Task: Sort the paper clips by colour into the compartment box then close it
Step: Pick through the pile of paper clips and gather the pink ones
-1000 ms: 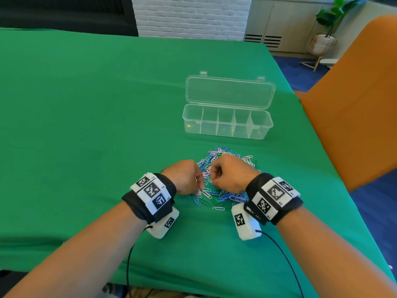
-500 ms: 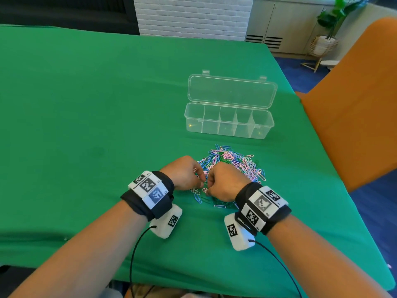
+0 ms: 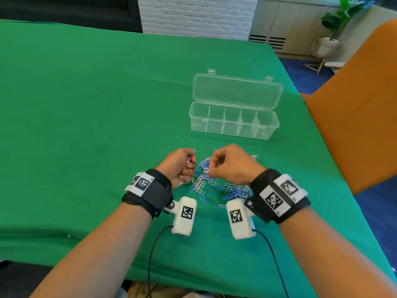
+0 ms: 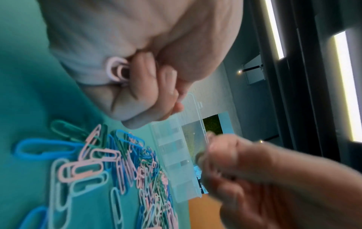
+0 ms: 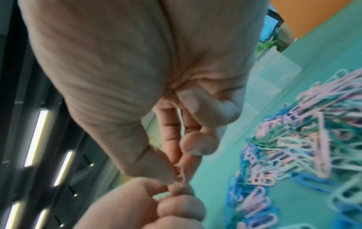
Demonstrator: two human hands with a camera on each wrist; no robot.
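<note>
A loose pile of paper clips (image 3: pixel 217 187) in pink, blue, green and pale tones lies on the green cloth in front of the clear compartment box (image 3: pixel 234 125). The box's lid (image 3: pixel 236 91) stands open and its compartments look empty. My left hand (image 3: pixel 187 166) is curled just above the pile's left edge, holding pink paper clips (image 4: pixel 117 71) in its fist. My right hand (image 3: pixel 214 166) hovers over the pile with its fingers curled. Its thumb and forefinger pinch one pink paper clip (image 5: pixel 181 175), close to the left hand (image 5: pixel 156 209).
The green table (image 3: pixel 86 104) stretches wide to the left and behind the box. An orange chair (image 3: pixel 354 115) stands against its right edge. The near table edge runs under my forearms. Cables hang from both wrist cameras.
Both hands have lifted off the pile and drawn slightly apart. The left keeps pink clips in its fist, and the right has come up pinching one.
</note>
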